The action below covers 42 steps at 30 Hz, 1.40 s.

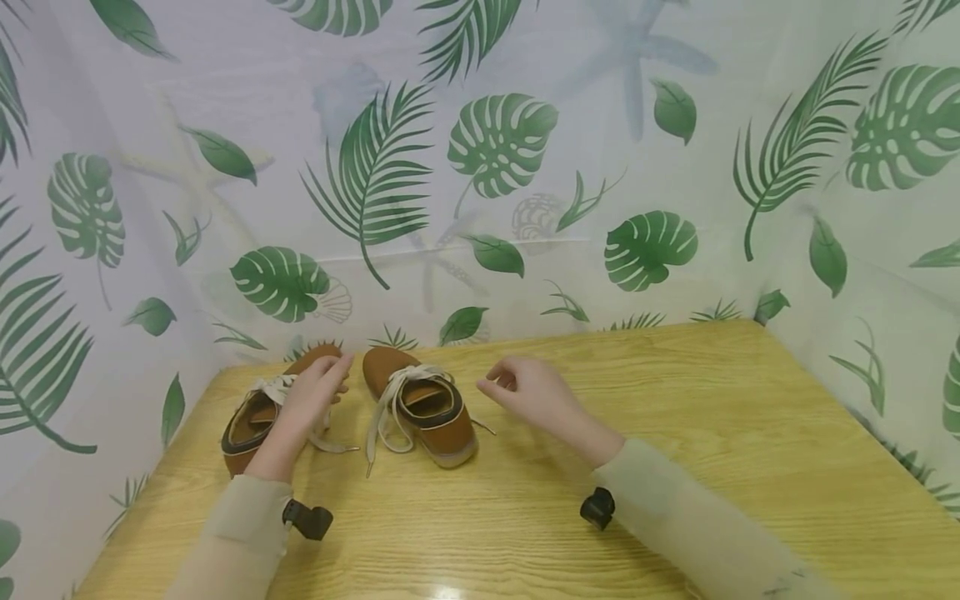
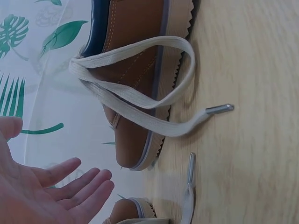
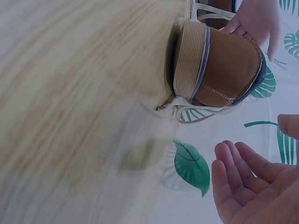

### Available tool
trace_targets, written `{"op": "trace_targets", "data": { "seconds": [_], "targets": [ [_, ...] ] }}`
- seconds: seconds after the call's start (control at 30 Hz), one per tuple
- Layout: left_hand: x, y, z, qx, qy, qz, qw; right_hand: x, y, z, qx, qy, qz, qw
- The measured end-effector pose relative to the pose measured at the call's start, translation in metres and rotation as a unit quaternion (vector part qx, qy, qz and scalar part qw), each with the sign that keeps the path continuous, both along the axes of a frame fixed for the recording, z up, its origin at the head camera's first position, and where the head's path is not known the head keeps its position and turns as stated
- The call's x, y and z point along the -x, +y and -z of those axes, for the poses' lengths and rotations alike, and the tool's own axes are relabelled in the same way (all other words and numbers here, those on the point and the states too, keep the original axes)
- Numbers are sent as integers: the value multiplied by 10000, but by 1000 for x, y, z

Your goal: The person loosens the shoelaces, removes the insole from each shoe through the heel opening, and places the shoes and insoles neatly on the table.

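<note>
Two brown shoes with cream laces are on the wooden table. The left shoe (image 1: pixel 243 433) lies partly behind my left hand (image 1: pixel 318 387), which hovers over it with relaxed fingers and holds nothing. To its right is the other shoe (image 1: pixel 442 429), its laces (image 1: pixel 386 408) tied in a bow across the top and trailing onto the table. My right hand (image 1: pixel 532 387) is in the air just right of that shoe, loosely curved around nothing. In the left wrist view, a lace loop (image 2: pixel 182 65) and a metal-tipped end hang down the shoe's side (image 2: pixel 135 74).
The wooden table (image 1: pixel 675 400) meets a white sheet (image 1: pixel 562 275) printed with green leaves at the back and sides. A small black device (image 1: pixel 307 518) is strapped to the left wrist, and another (image 1: pixel 597 508) to the right.
</note>
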<state>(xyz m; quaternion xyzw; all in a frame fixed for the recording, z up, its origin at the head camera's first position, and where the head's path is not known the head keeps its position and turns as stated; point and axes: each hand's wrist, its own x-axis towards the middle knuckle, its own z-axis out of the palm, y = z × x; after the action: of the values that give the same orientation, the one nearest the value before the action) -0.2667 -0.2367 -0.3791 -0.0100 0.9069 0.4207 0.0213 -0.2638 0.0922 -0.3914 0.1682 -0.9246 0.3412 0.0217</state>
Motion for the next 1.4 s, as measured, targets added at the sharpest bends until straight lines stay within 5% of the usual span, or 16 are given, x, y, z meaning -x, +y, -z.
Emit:
{"op": "trace_targets", "data": {
  "seconds": [0.47, 0.83, 1.2, 1.4],
  "targets": [
    [23, 7, 6, -848, -305, -192, 9957, 7, -20, 7, 356, -273, 157, 9989],
    [42, 8, 17, -1864, -841, -544, 9773, 9, -36, 12, 329, -531, 250, 9977],
    [61, 8, 24, -1565, -1118, -529, 9799, 9, -40, 16, 361, -840, 239, 9955],
    [63, 10, 25, -1461, -1146, -433, 9817, 9, -40, 13, 579, -1213, 311, 9904]
  ]
}}
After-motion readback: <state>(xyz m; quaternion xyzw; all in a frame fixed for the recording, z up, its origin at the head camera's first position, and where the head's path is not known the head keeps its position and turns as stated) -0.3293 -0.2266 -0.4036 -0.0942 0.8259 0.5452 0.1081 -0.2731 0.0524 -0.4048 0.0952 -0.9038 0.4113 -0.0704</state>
